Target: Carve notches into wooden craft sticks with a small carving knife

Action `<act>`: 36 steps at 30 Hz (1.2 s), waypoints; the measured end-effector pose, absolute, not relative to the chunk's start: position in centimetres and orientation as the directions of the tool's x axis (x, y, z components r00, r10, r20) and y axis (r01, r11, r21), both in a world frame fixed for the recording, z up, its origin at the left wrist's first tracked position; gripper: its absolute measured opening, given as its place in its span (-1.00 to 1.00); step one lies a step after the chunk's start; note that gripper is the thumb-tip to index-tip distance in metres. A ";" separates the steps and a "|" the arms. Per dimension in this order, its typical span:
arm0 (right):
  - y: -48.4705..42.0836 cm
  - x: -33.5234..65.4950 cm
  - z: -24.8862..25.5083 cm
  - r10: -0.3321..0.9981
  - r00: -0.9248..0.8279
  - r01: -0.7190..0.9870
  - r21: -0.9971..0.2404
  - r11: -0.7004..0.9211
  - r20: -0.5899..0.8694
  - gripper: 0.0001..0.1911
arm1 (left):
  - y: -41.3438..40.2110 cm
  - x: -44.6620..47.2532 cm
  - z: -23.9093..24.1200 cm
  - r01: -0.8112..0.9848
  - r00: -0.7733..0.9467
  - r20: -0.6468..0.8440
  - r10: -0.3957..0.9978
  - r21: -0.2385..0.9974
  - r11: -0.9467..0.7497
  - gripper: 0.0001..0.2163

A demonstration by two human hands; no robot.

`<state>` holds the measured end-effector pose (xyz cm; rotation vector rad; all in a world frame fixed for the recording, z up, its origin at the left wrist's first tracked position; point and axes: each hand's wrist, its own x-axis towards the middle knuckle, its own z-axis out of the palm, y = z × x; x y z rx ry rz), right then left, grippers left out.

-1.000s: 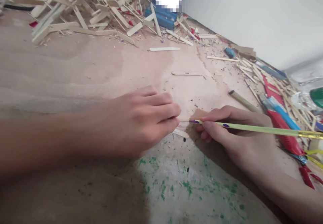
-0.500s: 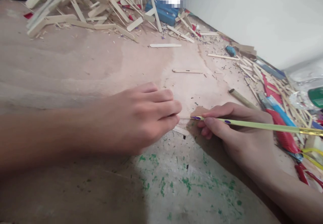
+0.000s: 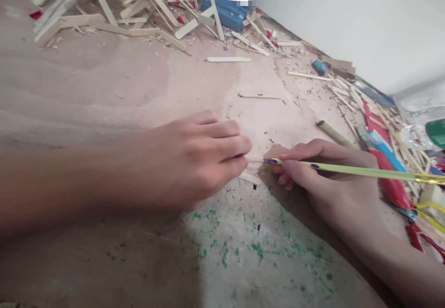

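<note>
My left hand (image 3: pixel 194 160) rests knuckles-up on the wooden board (image 3: pixel 104 90), its fingers curled and pinched on a thin wooden stick (image 3: pixel 255 160) that pokes out to the right. A flat stick piece (image 3: pixel 249 178) lies just under the fingertips. My right hand (image 3: pixel 323 183) grips a pale green pencil (image 3: pixel 354 171) with purple marks, its purple tip touching the thin stick close to my left fingertips.
A big heap of ice-cream sticks (image 3: pixel 132 2) lies at the back beside a blue box (image 3: pixel 225 16). Single sticks (image 3: pixel 228 59) (image 3: pixel 259 96) lie mid-board. Along the white wall (image 3: pixel 347 21) on the right are skewers, a red-and-blue tool (image 3: pixel 385 169), and a wooden dowel (image 3: pixel 333 134).
Both hands stay nearly where they were; the view shifts slightly downward, and the pencil tip stays at the stick beside my left fingertips.
</note>
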<state>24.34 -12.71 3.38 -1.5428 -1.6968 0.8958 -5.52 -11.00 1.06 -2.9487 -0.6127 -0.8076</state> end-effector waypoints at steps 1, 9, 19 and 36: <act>-12.7 24.4 3.4 0.996 -0.081 0.541 -0.839 0.067 0.027 -0.93 | -11.0 -5.5 1.0 0.377 0.789 0.495 0.365 0.079 -0.923 -0.61; -12.7 24.5 3.5 0.993 -0.118 0.515 -0.853 0.079 0.021 -0.89 | -11.1 -5.4 0.8 0.375 0.783 0.512 0.352 0.061 -0.925 -0.58; -12.7 24.4 3.6 0.995 -0.094 0.494 -0.867 0.072 0.029 -0.87 | -11.0 -5.5 0.8 0.396 0.780 0.511 0.361 0.045 -0.917 -0.55; -12.6 24.5 3.4 0.989 -0.134 0.511 -0.851 0.120 0.060 -0.87 | -11.0 -5.6 0.9 0.369 0.788 0.508 0.348 0.063 -0.927 -0.59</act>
